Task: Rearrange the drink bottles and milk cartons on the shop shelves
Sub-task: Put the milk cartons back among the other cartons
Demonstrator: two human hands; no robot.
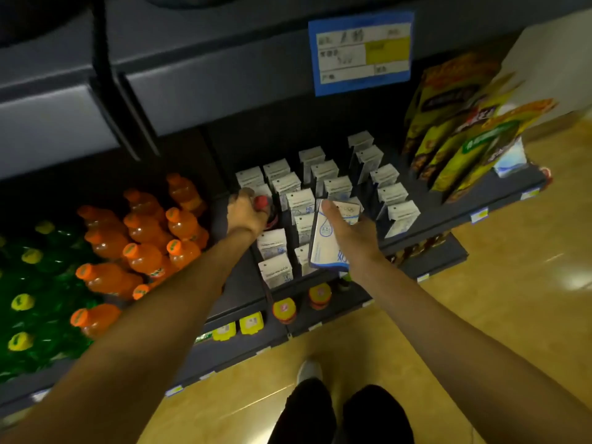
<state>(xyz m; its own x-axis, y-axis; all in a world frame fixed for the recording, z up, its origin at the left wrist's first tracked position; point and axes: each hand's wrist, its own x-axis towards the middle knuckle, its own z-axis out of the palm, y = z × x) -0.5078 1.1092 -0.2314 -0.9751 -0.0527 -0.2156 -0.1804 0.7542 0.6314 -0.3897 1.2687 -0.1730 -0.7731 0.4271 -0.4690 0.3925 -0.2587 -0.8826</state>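
Milk carton (323,241) lifted above upright carton rows (333,184) on dark shelf (448,216), gripped in right hand (355,238), thumb along its face. Red-capped dark bottle (263,205) at left end of cartons, neck clutched by left hand (245,213). Orange bottles (144,238) left, green bottles (35,293) beyond.

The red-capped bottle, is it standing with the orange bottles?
No, the red-capped bottle stands among the milk cartons, gripped by the left hand, apart from the orange bottles.
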